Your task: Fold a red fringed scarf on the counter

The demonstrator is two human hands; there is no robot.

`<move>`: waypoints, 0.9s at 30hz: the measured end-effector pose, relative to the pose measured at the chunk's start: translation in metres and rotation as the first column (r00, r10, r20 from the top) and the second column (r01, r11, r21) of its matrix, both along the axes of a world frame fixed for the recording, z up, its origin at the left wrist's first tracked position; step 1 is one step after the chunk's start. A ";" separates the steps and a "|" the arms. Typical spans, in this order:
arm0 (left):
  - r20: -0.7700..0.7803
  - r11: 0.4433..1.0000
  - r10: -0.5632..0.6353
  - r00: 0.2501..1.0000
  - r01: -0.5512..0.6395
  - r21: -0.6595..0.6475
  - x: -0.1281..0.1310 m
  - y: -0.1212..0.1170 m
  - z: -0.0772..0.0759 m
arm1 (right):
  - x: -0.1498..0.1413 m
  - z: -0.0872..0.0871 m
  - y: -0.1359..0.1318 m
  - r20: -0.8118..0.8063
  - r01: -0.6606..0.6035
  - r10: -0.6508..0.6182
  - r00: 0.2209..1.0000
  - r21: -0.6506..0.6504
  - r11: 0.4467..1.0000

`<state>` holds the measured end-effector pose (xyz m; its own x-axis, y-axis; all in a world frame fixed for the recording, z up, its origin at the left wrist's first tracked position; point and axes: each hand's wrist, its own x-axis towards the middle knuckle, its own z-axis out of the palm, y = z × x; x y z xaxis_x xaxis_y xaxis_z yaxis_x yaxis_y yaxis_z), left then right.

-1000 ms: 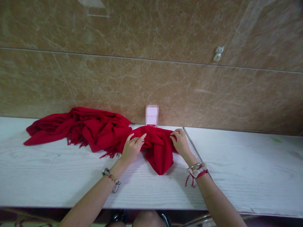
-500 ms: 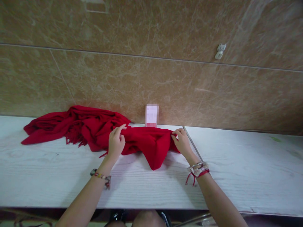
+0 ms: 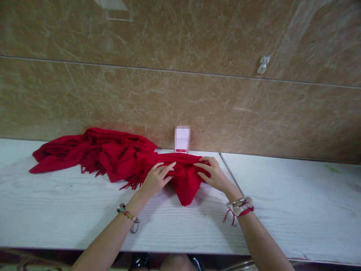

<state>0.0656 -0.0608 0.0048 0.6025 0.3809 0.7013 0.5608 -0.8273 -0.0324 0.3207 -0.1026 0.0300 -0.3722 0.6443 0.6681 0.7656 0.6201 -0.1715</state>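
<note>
A long red scarf (image 3: pixel 113 156) with fringe lies bunched on a white wood-grain table (image 3: pixel 282 203), its right end folded into a point toward me. My left hand (image 3: pixel 156 179) rests on the folded part with fingers stretched out flat. My right hand (image 3: pixel 213 174) lies on the same fold from the right, fingers extended and pressing the cloth. Both wrists wear bracelets.
A small blurred card (image 3: pixel 182 140) stands against the brown marble wall (image 3: pixel 197 94) just behind the scarf. A white hook (image 3: pixel 263 64) sticks on the wall at upper right. A seam (image 3: pixel 229 171) splits the table beside my right hand.
My left hand moved back right from the bunched part onto the fold. My right hand let go of the pinched edge and now lies flat; the fold is narrower.
</note>
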 end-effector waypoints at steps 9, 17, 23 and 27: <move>0.402 0.997 -0.031 0.915 0.058 -0.055 -0.003 -0.001 0.006 | 0.000 -0.005 0.006 -0.160 0.080 -0.060 0.985 0.121 0.989; 0.785 0.876 0.294 0.546 0.174 -0.449 -0.012 0.017 0.009 | 0.004 -0.003 0.010 -0.608 0.213 -0.141 0.781 0.048 0.976; 0.506 0.971 0.234 0.830 -0.223 -0.082 -0.006 0.007 0.004 | 0.004 -0.025 0.023 -0.433 0.271 -0.282 0.856 -0.088 0.958; 0.240 0.994 -0.078 0.968 0.058 0.088 -0.004 -0.008 0.013 | 0.000 -0.008 0.007 -0.350 0.126 -0.101 0.931 0.050 0.991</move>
